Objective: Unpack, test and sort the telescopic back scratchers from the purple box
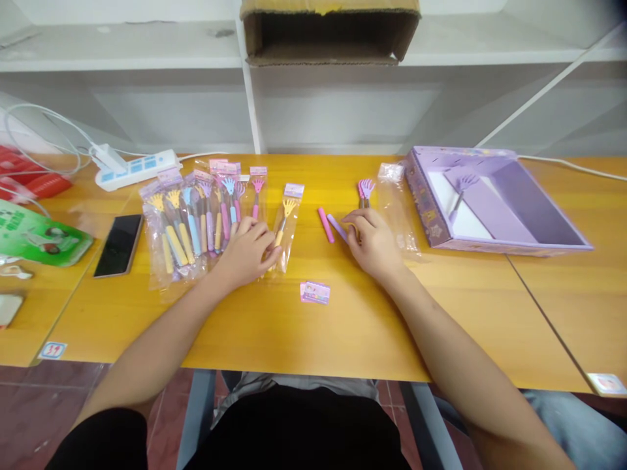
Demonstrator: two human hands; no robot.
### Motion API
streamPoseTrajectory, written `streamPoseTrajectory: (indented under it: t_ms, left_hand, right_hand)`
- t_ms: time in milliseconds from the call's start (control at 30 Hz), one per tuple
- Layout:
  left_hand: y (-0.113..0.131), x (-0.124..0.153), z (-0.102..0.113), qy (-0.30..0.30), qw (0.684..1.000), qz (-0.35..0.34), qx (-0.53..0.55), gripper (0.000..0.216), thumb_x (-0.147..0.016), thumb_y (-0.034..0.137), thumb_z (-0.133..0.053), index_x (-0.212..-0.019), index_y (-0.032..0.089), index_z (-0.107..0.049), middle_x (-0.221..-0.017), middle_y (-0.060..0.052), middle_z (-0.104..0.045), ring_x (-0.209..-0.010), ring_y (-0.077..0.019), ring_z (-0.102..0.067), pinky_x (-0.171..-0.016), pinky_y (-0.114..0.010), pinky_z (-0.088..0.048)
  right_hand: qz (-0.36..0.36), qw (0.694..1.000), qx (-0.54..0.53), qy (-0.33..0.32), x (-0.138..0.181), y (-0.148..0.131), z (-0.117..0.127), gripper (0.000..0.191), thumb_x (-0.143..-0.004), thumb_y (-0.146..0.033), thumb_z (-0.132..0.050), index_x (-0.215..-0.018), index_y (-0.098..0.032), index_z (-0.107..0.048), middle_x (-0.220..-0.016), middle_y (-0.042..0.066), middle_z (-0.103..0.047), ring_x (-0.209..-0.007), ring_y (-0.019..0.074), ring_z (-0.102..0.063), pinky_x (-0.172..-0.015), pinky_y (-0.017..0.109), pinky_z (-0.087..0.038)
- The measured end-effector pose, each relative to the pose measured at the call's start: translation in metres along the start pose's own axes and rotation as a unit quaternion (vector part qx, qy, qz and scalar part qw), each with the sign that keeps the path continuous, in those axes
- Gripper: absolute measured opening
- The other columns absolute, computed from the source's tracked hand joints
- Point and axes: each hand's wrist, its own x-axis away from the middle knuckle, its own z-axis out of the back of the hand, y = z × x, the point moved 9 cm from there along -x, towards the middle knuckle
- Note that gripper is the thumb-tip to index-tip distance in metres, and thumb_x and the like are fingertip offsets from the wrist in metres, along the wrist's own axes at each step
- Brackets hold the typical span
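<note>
My left hand (249, 249) is closed, its thumb and fingers at the lower part of a bagged yellow back scratcher (289, 207). Beside it lies a pile of bagged back scratchers (196, 219) with yellow, blue, pink and purple heads. My right hand (373, 243) is closed too, with its fingertips at a loose purple handle tube (337, 227). A pink handle tube (326, 225) lies just left of that. Under my right hand are unbagged back scratchers (366, 189) with pink and purple heads and metal shafts, their lower ends hidden.
Small printed cards (316, 293) lie in front. Clear plastic bags (398, 209) are beside a purple display box (509, 245) holding a purple back scratcher (460, 194). At left are a phone (118, 245), a power strip (140, 170) and a green packet (42, 234). A cardboard box (330, 36) sits on the shelf.
</note>
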Motion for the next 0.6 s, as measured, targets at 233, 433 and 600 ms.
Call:
streamPoseTrajectory:
  t_ms: [233, 433, 600]
  left_hand:
    - [0.011, 0.004, -0.013, -0.051, 0.998, -0.017, -0.015, 0.037, -0.107, 0.046, -0.062, -0.139, 0.028, -0.071, -0.156, -0.014, -0.053, -0.137, -0.0401, -0.046, -0.116, -0.062, -0.045]
    - [0.001, 0.006, -0.01, -0.017, 0.997, 0.069, -0.022, 0.042, -0.1, 0.037, -0.07, -0.134, 0.014, -0.064, -0.139, -0.022, -0.058, -0.129, -0.04, -0.054, -0.111, -0.057, -0.048]
    - [-0.003, 0.011, -0.012, -0.033, 0.99, 0.127, -0.046, 0.068, -0.095, 0.039, -0.074, -0.152, 0.011, -0.05, -0.143, -0.025, -0.061, -0.132, -0.0463, -0.055, -0.111, -0.061, -0.045]
  right_hand:
    - [0.021, 0.999, -0.002, -0.03, 0.001, -0.026, 0.001, 0.019, -0.108, -0.02, -0.052, -0.108, -0.02, -0.071, -0.108, 0.014, -0.072, -0.102, 0.0282, -0.069, -0.095, 0.045, -0.058]
    - [0.11, 0.98, -0.047, -0.16, 0.013, -0.069, -0.017, 0.019, -0.111, -0.033, -0.057, -0.103, -0.021, -0.07, -0.103, 0.01, -0.073, -0.092, 0.0218, -0.068, -0.082, 0.035, -0.052]
    - [0.185, 0.935, -0.1, -0.285, 0.033, -0.101, -0.034, 0.051, -0.098, -0.068, -0.072, -0.082, -0.02, -0.064, -0.081, 0.002, -0.065, -0.065, 0.0145, -0.052, -0.065, 0.031, -0.034]
